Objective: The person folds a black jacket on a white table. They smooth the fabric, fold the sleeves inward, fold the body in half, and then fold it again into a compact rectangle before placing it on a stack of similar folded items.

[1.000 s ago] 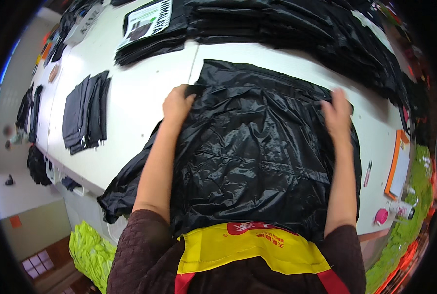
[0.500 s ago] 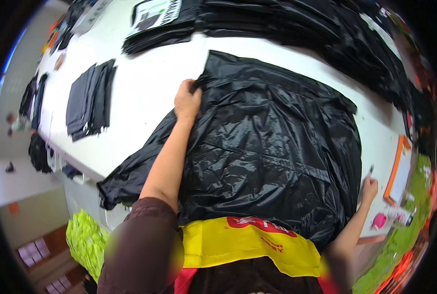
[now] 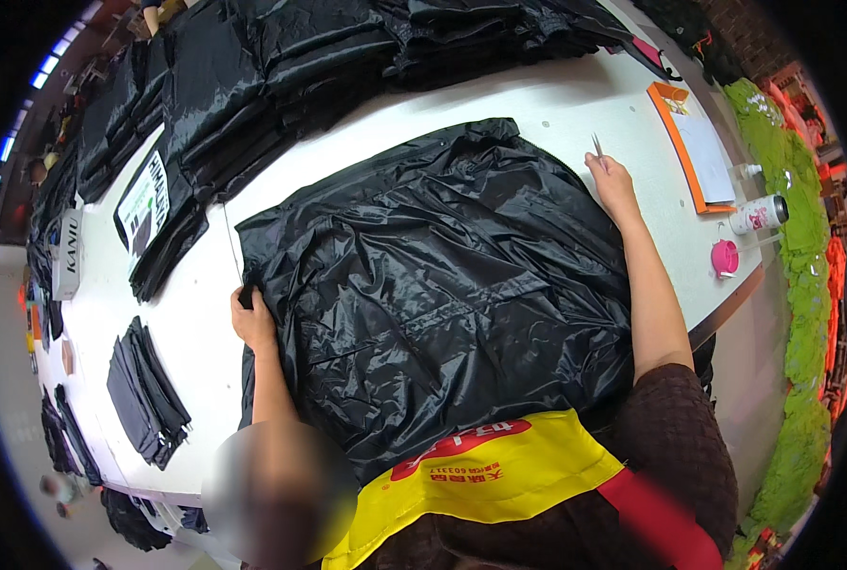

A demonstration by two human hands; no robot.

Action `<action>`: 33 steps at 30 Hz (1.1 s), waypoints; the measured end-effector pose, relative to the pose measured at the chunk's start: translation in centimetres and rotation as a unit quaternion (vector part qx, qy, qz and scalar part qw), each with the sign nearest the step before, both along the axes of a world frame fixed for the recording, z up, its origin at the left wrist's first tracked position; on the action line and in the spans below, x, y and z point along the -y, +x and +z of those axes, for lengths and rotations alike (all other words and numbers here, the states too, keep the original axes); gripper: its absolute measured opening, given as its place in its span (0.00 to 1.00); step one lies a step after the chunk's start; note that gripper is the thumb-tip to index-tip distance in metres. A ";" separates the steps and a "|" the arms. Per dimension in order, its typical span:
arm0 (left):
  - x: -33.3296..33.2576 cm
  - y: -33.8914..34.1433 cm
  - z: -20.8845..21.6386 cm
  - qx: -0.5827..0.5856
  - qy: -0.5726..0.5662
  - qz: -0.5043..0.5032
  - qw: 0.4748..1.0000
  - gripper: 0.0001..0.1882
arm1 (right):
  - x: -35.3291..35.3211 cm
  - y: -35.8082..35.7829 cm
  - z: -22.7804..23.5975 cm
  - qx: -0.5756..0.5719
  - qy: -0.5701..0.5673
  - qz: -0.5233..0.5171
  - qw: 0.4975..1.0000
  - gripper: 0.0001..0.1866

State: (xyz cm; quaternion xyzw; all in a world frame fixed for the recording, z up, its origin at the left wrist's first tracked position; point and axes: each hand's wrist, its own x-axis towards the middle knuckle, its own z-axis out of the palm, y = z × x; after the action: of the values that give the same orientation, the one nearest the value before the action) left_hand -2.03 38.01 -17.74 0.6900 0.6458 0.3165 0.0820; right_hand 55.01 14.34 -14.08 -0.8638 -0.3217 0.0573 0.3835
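A glossy black garment [image 3: 433, 275] lies spread and wrinkled on the white table in front of me, its near side against my yellow apron. My left hand [image 3: 255, 321] is closed on the garment's left edge, pinching the dark cloth between thumb and fingers. At the far right, beside the garment's edge, my right hand [image 3: 613, 187] is closed around a small pointed metal tool [image 3: 597, 145], perhaps thread snips. Its tips stick up past the fingers, apart from the cloth; the rest is hidden in the hand.
Piles of folded black garments [image 3: 309, 57] line the far side. A smaller dark stack [image 3: 146, 394] lies left on the table [image 3: 219, 380]. Toward the right are an orange tray [image 3: 678, 142] with paper, a patterned bottle [image 3: 756, 216], a pink lid-like item [image 3: 724, 257] and green material [image 3: 784, 313].
My view has turned, so the table's contents have shifted. My right hand has come up from the lower right to the garment's far right edge with the tool. My left hand still grips the left edge.
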 end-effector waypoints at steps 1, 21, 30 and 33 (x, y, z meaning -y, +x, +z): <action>0.1 -0.4 0.2 0.014 -0.025 -0.003 1.000 0.18 | -0.1 -0.6 0.5 0.020 -0.056 0.006 0.998 0.22; 20.8 -9.8 6.7 0.278 -0.298 -0.043 0.912 0.23 | 12.4 -14.5 3.5 -0.341 0.069 0.072 0.935 0.23; 32.5 -14.3 20.0 0.529 -0.287 0.045 0.797 0.31 | 25.7 -16.7 14.2 -0.520 0.283 0.025 0.805 0.14; 34.3 -18.4 25.5 0.413 -0.188 -0.004 0.891 0.29 | 26.9 -18.4 21.1 -0.497 0.335 0.033 0.800 0.12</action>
State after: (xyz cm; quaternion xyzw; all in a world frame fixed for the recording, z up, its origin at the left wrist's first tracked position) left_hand -20.39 3.69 7.78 0.4719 0.5982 0.4451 0.4705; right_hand 36.59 -12.53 6.98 -0.5236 -0.1144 0.3800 0.7539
